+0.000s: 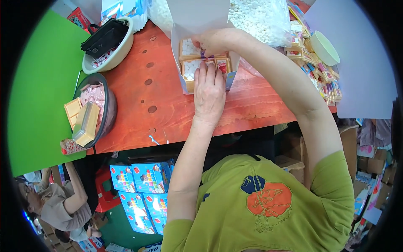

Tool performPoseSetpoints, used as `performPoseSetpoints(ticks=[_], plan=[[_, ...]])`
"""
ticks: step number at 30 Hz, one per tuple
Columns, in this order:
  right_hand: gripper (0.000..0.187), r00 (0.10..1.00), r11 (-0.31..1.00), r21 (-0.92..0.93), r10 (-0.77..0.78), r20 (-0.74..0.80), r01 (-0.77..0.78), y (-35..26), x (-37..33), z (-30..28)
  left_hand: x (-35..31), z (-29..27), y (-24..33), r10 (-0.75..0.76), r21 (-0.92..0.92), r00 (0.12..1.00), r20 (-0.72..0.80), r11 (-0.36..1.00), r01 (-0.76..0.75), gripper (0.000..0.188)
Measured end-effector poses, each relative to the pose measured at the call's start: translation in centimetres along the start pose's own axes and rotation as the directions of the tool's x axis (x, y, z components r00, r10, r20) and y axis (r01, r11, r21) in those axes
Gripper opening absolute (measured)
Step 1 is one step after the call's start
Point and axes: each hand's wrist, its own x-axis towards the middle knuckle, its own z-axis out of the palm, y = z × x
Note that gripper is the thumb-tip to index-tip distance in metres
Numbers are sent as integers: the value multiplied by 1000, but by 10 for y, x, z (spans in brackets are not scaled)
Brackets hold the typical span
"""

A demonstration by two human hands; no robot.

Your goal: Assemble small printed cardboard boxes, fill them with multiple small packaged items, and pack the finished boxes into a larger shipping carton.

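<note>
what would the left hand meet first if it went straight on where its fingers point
The left hand would probably meet the right hand, reaching over the rear tray in the white box; depth is unclear, so it might touch that tray first.

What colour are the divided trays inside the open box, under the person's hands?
The trays are light orange-tan, seen in the head view.

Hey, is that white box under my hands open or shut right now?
Open: the white box has its far flap raised, and trays inside show around the left hand and right hand.
</note>
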Motion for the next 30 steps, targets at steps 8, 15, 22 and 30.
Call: performPoseSetpoints(ticks=[8,15,22,30], plan=[[30,994,992,-129,-14,-112,0,-16,-1,5,-2,0,-2,39,59,999,24,997,-41,21],[24,971,996,68,-42,-234,59,24,-30,-19,36,-16,2,-155,-134,980,127,976,172,17],[23,620,803,466,160,-768,371,47,-122,25,49,32,-33,-159,208,956,247,972,108,38],[24,611,540,761,481,-629,359,23,-169,171,59,33,-24,-182,115,937,296,981,155,39]])
